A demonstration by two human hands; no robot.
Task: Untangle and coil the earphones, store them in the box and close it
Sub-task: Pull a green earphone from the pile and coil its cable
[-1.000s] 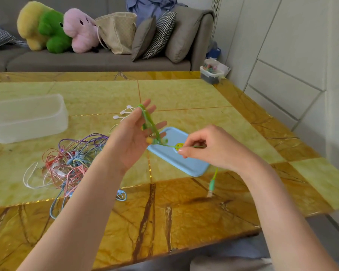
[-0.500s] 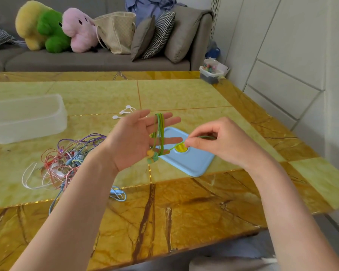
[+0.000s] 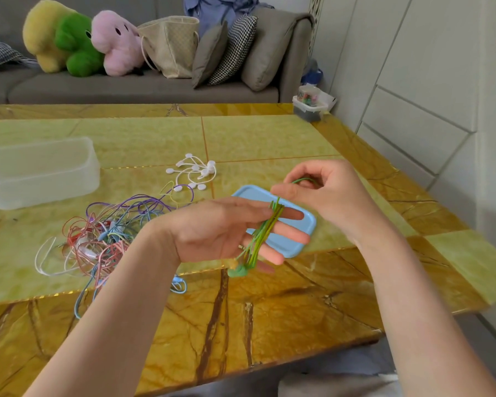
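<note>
Coiling step, mid-wind; clear box (image 3: 40, 170) well left on the table (image 3: 269, 138), blue lid (image 3: 304, 224) under the hands; left hand (image 3: 224, 230) flat, fingers straight, green earphones (image 3: 265, 233) looped round them; right hand (image 3: 327, 193) pinching the free end, seemingly 1 short tail left; next: wrap it round, slip coil off, carry to box.

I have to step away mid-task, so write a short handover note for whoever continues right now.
Left hand: fingers straight, green earphones looped around them.
Right hand: pinches the free end of the green cable, mid-wrap.
Clear box is open at the table's left; blue lid lies under the hands.
Tangled pile of coloured earphones sits untouched; white ties lie beyond it.
Left: finish this coil, untangle the rest, box everything, close.
</note>
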